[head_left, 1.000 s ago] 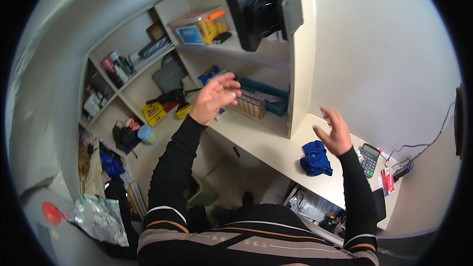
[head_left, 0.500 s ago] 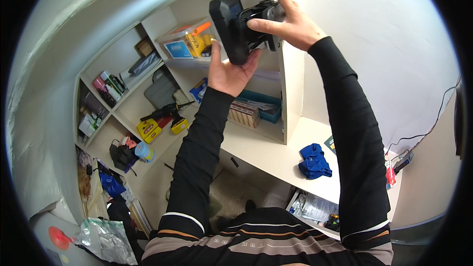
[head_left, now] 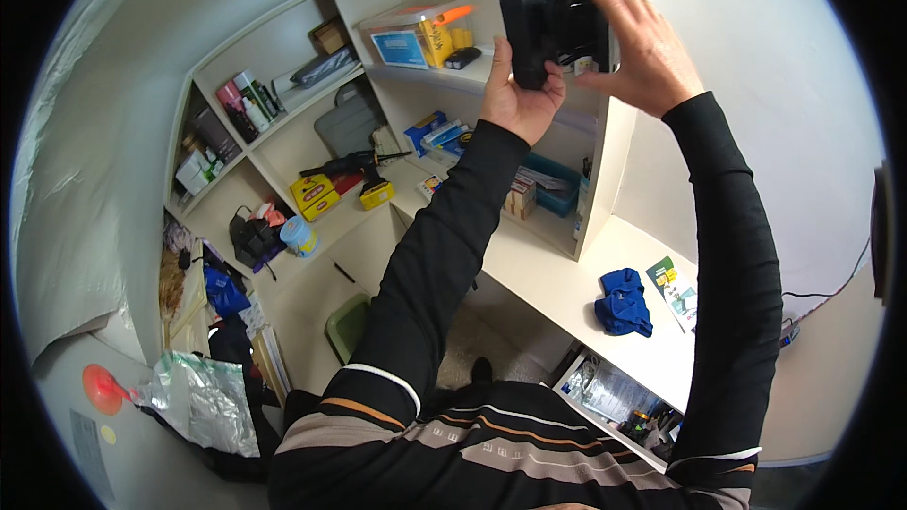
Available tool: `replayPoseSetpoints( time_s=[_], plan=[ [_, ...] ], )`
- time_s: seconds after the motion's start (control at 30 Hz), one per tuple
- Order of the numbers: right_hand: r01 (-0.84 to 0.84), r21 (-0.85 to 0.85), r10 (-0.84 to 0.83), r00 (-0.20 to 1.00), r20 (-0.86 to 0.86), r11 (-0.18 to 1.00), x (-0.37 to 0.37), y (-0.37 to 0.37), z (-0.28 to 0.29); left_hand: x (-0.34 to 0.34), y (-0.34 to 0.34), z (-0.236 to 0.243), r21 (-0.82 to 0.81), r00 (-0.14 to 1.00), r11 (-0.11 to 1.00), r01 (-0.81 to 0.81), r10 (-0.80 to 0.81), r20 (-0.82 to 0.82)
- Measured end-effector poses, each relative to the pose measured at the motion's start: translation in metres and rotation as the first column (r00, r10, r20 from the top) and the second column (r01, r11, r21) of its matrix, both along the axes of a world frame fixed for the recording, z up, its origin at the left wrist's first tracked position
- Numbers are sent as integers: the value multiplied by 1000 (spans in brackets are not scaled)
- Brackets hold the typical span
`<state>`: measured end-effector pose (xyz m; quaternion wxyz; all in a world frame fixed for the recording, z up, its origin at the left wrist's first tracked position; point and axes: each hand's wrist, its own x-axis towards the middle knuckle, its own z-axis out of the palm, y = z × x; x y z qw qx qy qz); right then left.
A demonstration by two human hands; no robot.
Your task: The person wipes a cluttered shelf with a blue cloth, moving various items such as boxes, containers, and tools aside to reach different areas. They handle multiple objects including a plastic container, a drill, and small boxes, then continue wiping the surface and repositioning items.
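Note:
High in front of the shelves, a black plastic device (head_left: pixel 524 24) is held up, with a long block-like part on the left and a rounder, bracket-like part on the right. Its exact kind I cannot make out. My left hand (head_left: pixel 524 104) grips the lower end of the long part, thumb on one side and fingers on the other. To the right of the device is my right hand (head_left: pixel 647 47), its thumb and fingers spread apart around the device's right side, without a visible grip on it.
A clear box (head_left: pixel 416 33) stands on the shelf left of the device. Lower left are a yellow-and-black drill (head_left: pixel 375 187), a yellow box (head_left: pixel 314 193) and a light-blue tub (head_left: pixel 299 236). Blue cloth (head_left: pixel 624 302) lies on the desk, above an open drawer (head_left: pixel 614 397).
The view has shifted, so the shelves and my hands appear farther right. My right hand has let go of the device and its fingers have spread; my left hand keeps its hold.

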<state>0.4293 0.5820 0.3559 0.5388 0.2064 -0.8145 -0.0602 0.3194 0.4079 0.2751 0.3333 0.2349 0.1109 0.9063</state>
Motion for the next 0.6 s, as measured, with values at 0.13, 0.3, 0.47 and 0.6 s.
replayPoseSetpoints(
  time_s=[0.13, 0.3, 0.47, 0.6],
  plan=[
    [182, 156, -170, 982, -84, 971, 0, -3, -8, -4, -2, -2, 7, 1000, 1000, 19, -19, -19],
    [189, 178, -166, 977, -137, 966, -3, 4, -8, 0, 1, 0, 37, 998, 997, 63, -62, -22],
    [161, 178, -140, 982, -129, 971, -3, -1, -12, -5, -2, -13, -13, 991, 1000, -1, -1, -136],
    [140, 164, -118, 984, -136, 977, 16, -20, -16, 14, -22, -32, -234, 836, 894, -382, 226, -500]
  ],
)
